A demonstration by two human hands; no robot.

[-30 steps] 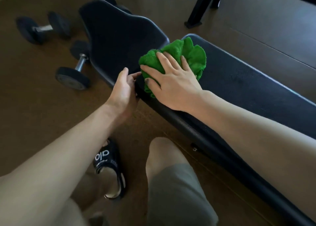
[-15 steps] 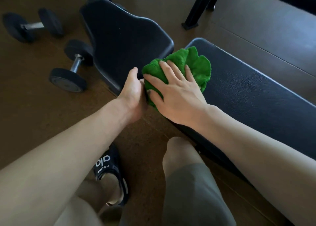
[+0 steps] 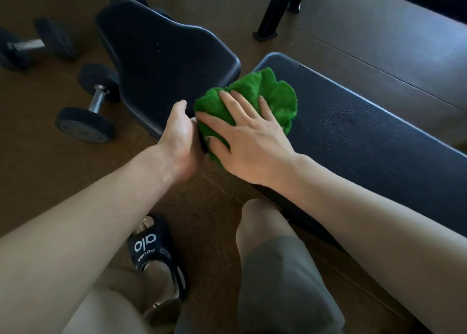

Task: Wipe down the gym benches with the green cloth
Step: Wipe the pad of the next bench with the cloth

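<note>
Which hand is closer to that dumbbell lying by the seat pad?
Left. The left hand grips the pad edge just right of the dumbbell; the right hand lies farther right, pressing the green cloth.

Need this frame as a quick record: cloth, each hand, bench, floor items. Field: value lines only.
cloth: green cloth, bunched, at the near end of the long bench pad
right hand: fingers spread flat, pressing the cloth
left hand: at the gap beside the seat pad; fingers hidden, grip unclear
floor: two dumbbells left of the seat pad
foot: black slide sandal
</note>
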